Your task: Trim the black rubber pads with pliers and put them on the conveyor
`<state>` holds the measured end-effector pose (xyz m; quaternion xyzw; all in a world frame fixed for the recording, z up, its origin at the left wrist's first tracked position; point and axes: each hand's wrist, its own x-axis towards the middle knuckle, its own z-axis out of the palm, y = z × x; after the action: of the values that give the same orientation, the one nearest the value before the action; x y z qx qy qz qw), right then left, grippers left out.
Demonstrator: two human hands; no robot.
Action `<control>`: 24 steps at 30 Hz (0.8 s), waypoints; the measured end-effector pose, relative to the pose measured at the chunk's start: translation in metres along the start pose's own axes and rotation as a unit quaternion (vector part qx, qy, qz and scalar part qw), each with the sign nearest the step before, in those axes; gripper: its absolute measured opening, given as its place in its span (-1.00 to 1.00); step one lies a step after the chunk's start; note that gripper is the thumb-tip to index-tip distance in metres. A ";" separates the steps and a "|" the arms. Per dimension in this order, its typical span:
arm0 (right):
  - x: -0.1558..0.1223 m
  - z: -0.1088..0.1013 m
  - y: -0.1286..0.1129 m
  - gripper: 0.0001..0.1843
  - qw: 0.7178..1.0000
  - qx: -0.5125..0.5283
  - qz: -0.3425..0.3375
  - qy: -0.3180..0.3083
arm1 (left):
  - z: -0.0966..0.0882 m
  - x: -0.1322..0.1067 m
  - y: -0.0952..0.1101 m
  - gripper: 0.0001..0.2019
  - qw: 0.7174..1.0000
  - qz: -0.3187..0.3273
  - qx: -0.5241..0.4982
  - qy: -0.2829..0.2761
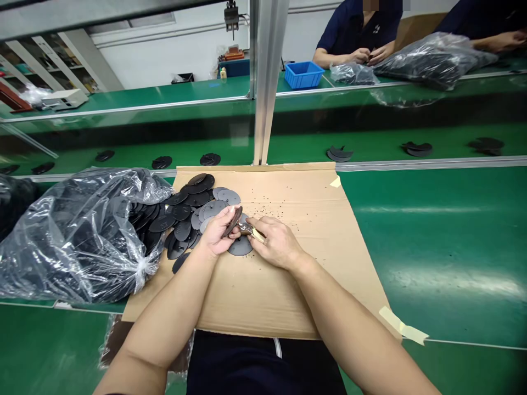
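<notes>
Left hand [218, 233] fingers clamp black plastic disc [233, 221] on edge, rim turned toward small pale-handled tool [252, 232]. Right hand [278, 244] fingers closed round tool. Cardboard sheet [313, 219] beneath catches specks. Disc pile [185, 214] within reach.

No text, label, brand or number can be read. The small white mark on a co-worker's shirt [375, 28] across the belt is too small to make out.
</notes>
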<state>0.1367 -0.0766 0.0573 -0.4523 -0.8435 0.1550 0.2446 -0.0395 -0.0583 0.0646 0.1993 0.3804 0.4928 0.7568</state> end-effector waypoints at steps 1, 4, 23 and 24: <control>0.000 0.000 0.000 -0.53 1.000 -0.002 -0.001 0.000 | 0.000 0.000 0.000 -0.74 1.000 0.001 0.005 0.001; 0.000 0.000 0.000 -0.55 1.000 -0.017 -0.003 -0.003 | 0.003 -0.001 0.000 -0.70 1.000 0.002 0.018 0.009; 0.000 -0.020 -0.021 -0.59 0.976 -0.173 0.063 -0.112 | -0.003 0.006 -0.009 -0.69 0.998 0.030 0.039 0.044; 0.001 -0.020 -0.022 -0.61 0.976 -0.172 0.068 -0.115 | -0.002 0.006 -0.008 -0.70 0.998 0.029 0.040 0.046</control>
<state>0.1326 -0.0869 0.0844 -0.5231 -0.8473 0.0750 0.0529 -0.0347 -0.0568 0.0555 0.2171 0.4284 0.5074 0.7155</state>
